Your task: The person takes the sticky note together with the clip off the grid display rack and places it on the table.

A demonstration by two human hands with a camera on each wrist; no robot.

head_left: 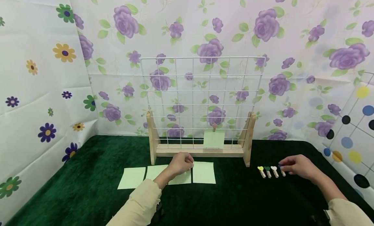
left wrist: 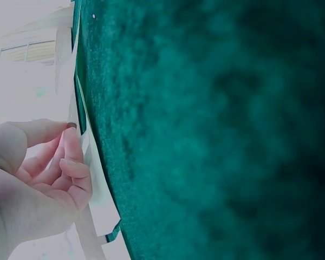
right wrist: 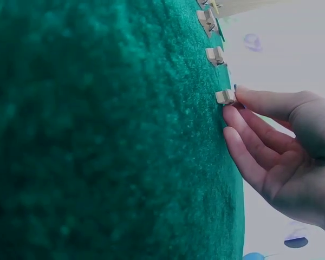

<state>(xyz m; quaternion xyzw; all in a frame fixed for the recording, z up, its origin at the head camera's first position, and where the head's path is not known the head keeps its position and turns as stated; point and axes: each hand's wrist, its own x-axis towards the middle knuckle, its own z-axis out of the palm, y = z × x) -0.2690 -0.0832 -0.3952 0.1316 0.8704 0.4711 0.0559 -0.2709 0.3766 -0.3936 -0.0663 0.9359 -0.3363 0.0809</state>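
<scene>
My left hand [head_left: 179, 165] reaches over a row of pale green paper sheets [head_left: 132, 178] on the dark green cloth. Its thumb and index finger pinch the upper left corner of the rightmost sheet [head_left: 203, 173]; in the left wrist view a paper edge rises at the fingertips. At the right, thumb and fingers of my right hand [head_left: 301, 167] pinch the end of a small wooden clothespin [right wrist: 225, 97], whose dark top is mostly covered. Beside it lie clothespins topped with a white heart [head_left: 273, 168], a green heart [head_left: 267, 168] and a yellow heart [head_left: 260, 168].
Behind the sheets stands a white wire grid [head_left: 201, 91] on a wooden base [head_left: 198, 151]. A pale green sheet [head_left: 213, 140] hangs low on it from a brownish clothespin [head_left: 214, 126]. Flowered curtain [head_left: 210, 50] backs the table; a dotted cloth [head_left: 350, 135] borders the right.
</scene>
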